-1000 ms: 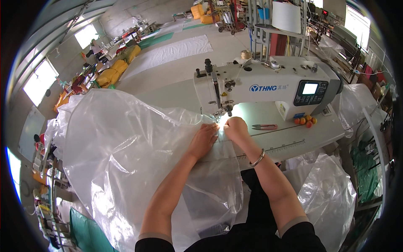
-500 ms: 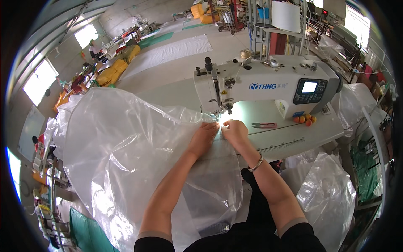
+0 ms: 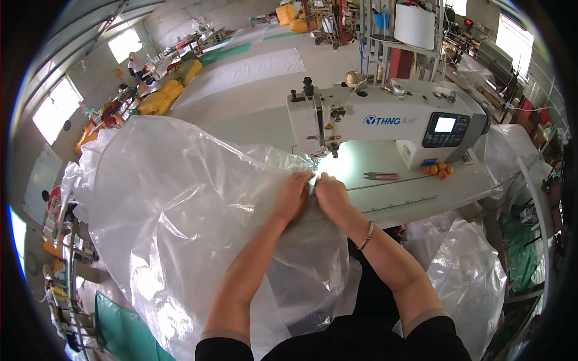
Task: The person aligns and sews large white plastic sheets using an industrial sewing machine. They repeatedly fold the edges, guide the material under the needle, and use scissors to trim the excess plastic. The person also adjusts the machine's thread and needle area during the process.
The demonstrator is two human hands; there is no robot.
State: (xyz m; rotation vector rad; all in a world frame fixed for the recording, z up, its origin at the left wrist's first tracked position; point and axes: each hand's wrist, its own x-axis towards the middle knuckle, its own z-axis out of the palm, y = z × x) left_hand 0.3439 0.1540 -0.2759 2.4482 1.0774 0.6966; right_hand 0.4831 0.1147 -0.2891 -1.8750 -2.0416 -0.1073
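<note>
A large sheet of clear plastic (image 3: 180, 222) spreads over the left of the sewing table and hangs down toward me. Its gathered edge runs under the needle area of a white sewing machine (image 3: 361, 111), where a lamp glows. Just in front of the needle, my left hand (image 3: 293, 197) grips the plastic near that edge, fingers curled. Close beside it, my right hand (image 3: 332, 195) is closed in a pinch on the same edge. The fingertips and the exact fold between them are partly hidden. Thread snips (image 3: 382, 176) with reddish handles lie right of my right hand.
Several orange-red fruits (image 3: 442, 169) sit by the machine's base. A large white thread cone (image 3: 414, 27) stands behind. More clear plastic (image 3: 460, 274) hangs at the right below the table edge. Yellow bundles (image 3: 161, 97) lie far left, near a person (image 3: 137, 67).
Both hands have drawn slightly toward me from the needle, and my left fingers are more curled. The view has shifted a little, so the machine appears farther right.
</note>
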